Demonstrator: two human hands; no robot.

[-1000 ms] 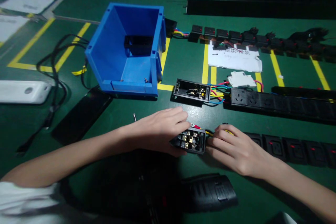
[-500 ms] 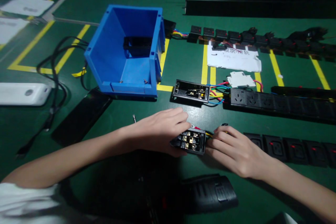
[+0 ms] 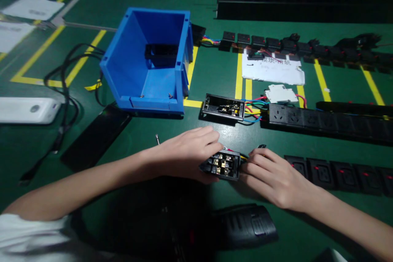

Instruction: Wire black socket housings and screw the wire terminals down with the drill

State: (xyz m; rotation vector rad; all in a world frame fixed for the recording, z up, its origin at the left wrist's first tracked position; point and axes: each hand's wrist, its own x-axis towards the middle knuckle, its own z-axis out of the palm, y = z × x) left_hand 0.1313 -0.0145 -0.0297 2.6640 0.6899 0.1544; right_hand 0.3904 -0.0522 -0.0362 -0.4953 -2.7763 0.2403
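The black terminal block (image 3: pixel 223 164) sat on the green desk (image 3: pixel 215 69) in front of you, ahead of a black power tool (image 3: pixel 245 226). Your left hand (image 3: pixel 187 153) gripped its left end, while your right hand (image 3: pixel 274 174) pinched the coloured wires (image 3: pixel 244 156) at its right side, beside a row of black sockets (image 3: pixel 337 174).

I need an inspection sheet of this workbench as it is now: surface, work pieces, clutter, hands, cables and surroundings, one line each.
Surface: green mat with yellow tape lines.
Job's things: small black terminal block with brass contacts, coloured wires at its right end; a row of black sockets runs off to the right.
Clutter: blue bin, white paper, white breaker, loose screw, black power tool at the near edge.
Hands: left hand grips the block; right hand has its fingers at the wires.
Cables: black cord coiled on the left.
Surroundings: long black socket strips at the far edge.
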